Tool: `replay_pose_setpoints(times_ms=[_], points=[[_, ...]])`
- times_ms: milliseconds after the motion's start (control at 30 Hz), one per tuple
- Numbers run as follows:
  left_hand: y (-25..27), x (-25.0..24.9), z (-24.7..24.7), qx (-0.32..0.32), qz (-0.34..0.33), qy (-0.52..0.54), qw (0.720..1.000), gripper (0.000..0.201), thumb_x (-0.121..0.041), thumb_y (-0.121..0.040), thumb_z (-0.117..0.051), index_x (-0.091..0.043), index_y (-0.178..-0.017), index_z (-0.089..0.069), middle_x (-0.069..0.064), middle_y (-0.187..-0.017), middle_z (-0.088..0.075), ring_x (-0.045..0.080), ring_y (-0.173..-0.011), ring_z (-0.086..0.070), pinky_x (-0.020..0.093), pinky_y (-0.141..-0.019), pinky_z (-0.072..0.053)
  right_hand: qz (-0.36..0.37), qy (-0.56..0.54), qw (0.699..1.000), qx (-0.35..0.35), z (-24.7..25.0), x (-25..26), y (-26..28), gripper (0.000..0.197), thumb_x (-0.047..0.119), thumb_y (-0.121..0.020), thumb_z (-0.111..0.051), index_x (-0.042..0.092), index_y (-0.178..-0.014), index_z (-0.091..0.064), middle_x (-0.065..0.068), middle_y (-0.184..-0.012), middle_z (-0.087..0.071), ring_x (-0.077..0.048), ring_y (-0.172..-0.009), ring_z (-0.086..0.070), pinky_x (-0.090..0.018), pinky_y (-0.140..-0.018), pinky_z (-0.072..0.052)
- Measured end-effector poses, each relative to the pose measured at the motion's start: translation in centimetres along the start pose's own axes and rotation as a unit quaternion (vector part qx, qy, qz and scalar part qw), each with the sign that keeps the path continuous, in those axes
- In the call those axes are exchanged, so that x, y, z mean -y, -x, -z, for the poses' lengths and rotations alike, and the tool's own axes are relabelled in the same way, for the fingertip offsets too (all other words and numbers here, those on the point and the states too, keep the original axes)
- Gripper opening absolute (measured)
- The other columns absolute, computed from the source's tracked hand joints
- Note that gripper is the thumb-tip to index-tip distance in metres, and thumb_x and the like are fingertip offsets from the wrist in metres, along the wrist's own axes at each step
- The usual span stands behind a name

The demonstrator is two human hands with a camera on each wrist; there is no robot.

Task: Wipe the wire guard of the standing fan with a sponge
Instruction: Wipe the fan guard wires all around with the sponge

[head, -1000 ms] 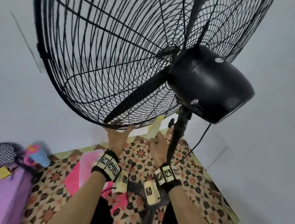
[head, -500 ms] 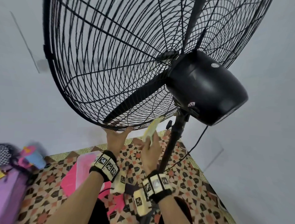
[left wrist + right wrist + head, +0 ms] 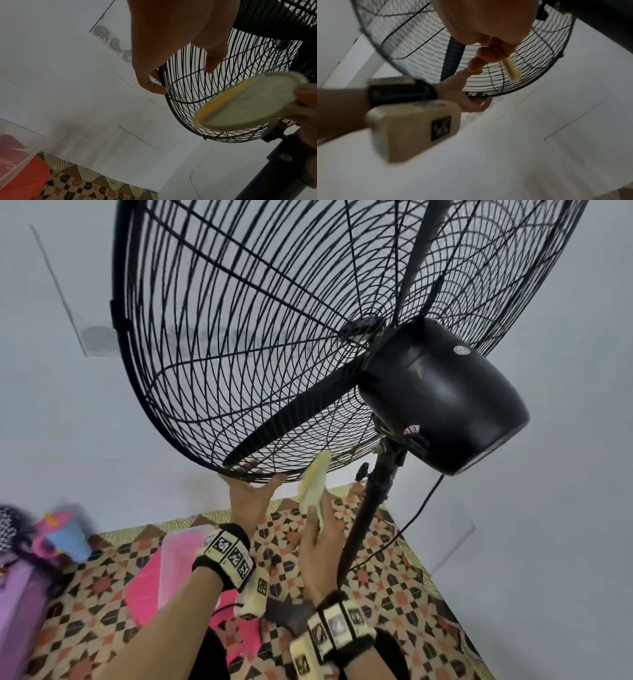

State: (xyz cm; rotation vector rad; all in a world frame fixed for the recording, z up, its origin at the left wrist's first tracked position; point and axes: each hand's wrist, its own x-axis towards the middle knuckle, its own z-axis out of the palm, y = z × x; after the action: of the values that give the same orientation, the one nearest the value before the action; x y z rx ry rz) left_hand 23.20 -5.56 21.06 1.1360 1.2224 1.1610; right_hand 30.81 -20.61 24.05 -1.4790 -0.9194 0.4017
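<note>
The standing fan's black wire guard (image 3: 219, 344) fills the upper head view, with the motor housing (image 3: 442, 398) behind it on a black pole (image 3: 366, 518). My left hand (image 3: 251, 487) reaches up and grips the guard's bottom rim; in the left wrist view its fingers (image 3: 150, 83) curl round the rim of the guard (image 3: 197, 83). My right hand (image 3: 317, 529) holds a thin yellow sponge (image 3: 315, 477) upright, its top edge against the guard's lower rear wires. The sponge (image 3: 248, 102) also shows flat-on. In the right wrist view the sponge (image 3: 511, 70) lies against the guard (image 3: 419, 33).
A power cable (image 3: 421, 505) hangs from the motor housing beside the pole. Below lie a patterned floor mat (image 3: 394, 577), a pink board (image 3: 150, 580) and a clear plastic box (image 3: 15, 148). Purple and blue items (image 3: 51, 539) sit at far left. Grey walls stand close behind the fan.
My right wrist has dropped lower and moved left, and the sponge has slid slightly left along the lower wires. My left hand has stayed on the rim.
</note>
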Motion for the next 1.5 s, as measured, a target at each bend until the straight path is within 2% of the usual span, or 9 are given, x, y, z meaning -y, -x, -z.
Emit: replay_pose_setpoints(times_ms=[100,233,400,633,833,1067,1267,1367,1500], points=[[-0.2,0.8,0.1,0.006,-0.008,-0.005,1.000,0.124,-0.052,-0.060,-0.096,-0.056,-0.147,-0.008,-0.021,-0.140,-0.035,0.032,-0.129,-0.057,0.061,-0.094,-0.056,-0.011,0.001,0.999,-0.046,0.0,-2.0,-0.9,0.049,0.022,-0.109,-0.045,0.034,-0.155,-0.035,0.012,-0.100,-0.067,-0.015,-0.065,-0.072,-0.019,-0.051,-0.055],[0.0,0.7,0.0,0.012,-0.009,0.005,1.000,0.124,-0.053,-0.061,-0.095,-0.053,-0.149,-0.009,-0.018,-0.142,-0.039,0.032,-0.128,-0.058,0.060,-0.097,-0.056,-0.047,0.064,0.991,-0.110,0.0,-2.2,-6.1,0.050,0.033,-0.111,-0.038,0.027,-0.160,-0.031,-0.005,-0.131,-0.067,-0.012,-0.090,-0.074,-0.007,-0.067,-0.053],[0.2,0.3,0.0,-0.001,-0.007,0.005,1.000,0.125,-0.051,-0.061,-0.096,-0.048,-0.151,-0.009,-0.025,-0.130,-0.042,0.030,-0.124,-0.060,0.060,-0.090,-0.059,0.004,0.007,1.000,-0.004,-0.8,-1.1,-1.0,0.049,0.032,-0.108,-0.044,0.031,-0.157,-0.035,0.017,-0.088,-0.066,-0.017,-0.054,-0.068,-0.028,-0.049,-0.058],[0.7,-0.1,0.1,0.007,0.014,0.009,1.000,0.133,-0.054,-0.057,-0.097,-0.049,-0.154,-0.005,-0.019,-0.141,-0.037,0.030,-0.132,-0.056,0.062,-0.096,-0.056,-0.039,-0.032,0.990,-0.130,1.0,0.6,-5.7,0.048,0.026,-0.110,-0.043,0.027,-0.158,-0.037,0.004,-0.127,-0.061,-0.015,-0.061,-0.074,-0.029,-0.053,-0.061],[0.5,-0.2,-0.1,-0.006,0.017,0.008,1.000,0.133,-0.049,-0.058,-0.096,-0.050,-0.154,-0.003,-0.012,-0.143,-0.042,0.031,-0.131,-0.057,0.065,-0.093,-0.056,-0.018,-0.011,1.000,-0.017,1.2,1.5,-1.9,0.052,0.023,-0.108,-0.049,0.032,-0.157,-0.038,0.004,-0.093,-0.067,-0.014,-0.052,-0.064,-0.026,-0.048,-0.056],[0.3,-0.9,-0.3,-0.025,0.029,0.005,0.999,0.139,-0.045,-0.064,-0.099,-0.033,-0.161,0.000,0.004,-0.154,-0.047,0.029,-0.137,-0.051,0.057,-0.108,-0.050,-0.041,-0.011,0.994,-0.098,2.1,2.0,-6.4,0.044,0.027,-0.110,-0.044,0.028,-0.154,-0.043,0.004,-0.123,-0.061,-0.017,-0.059,-0.073,-0.032,-0.053,-0.061],[0.1,-1.0,-0.4,-0.010,0.042,0.001,0.999,0.138,-0.054,-0.053,-0.097,-0.036,-0.158,-0.010,0.005,-0.150,-0.051,0.033,-0.134,-0.054,0.052,-0.096,-0.057,-0.038,-0.045,0.997,-0.044,2.5,1.7,-3.0,0.046,0.033,-0.108,-0.047,0.045,-0.152,-0.041,0.016,-0.103,-0.073,-0.015,-0.066,-0.073,-0.041,-0.062,-0.064],[0.5,-1.0,-0.4,-0.007,0.026,-0.017,0.999,0.132,-0.037,-0.075,-0.094,-0.021,-0.164,0.003,0.005,-0.157,-0.041,0.029,-0.144,-0.042,0.033,-0.104,-0.038,-0.050,-0.048,0.991,-0.116,2.5,1.3,-5.8,0.045,0.032,-0.110,-0.044,0.039,-0.154,-0.041,0.008,-0.124,-0.067,-0.017,-0.069,-0.076,-0.040,-0.059,-0.064],[0.9,-1.4,-0.4,-0.012,0.013,-0.014,1.000,0.128,-0.030,-0.082,-0.089,-0.014,-0.164,0.008,0.009,-0.164,-0.035,0.029,-0.147,-0.039,0.029,-0.105,-0.034,-0.030,-0.056,0.994,-0.092,1.7,1.7,-5.9,0.044,0.027,-0.110,-0.046,0.029,-0.154,-0.044,-0.009,-0.132,-0.065,-0.012,-0.054,-0.067,-0.026,-0.051,-0.055]])
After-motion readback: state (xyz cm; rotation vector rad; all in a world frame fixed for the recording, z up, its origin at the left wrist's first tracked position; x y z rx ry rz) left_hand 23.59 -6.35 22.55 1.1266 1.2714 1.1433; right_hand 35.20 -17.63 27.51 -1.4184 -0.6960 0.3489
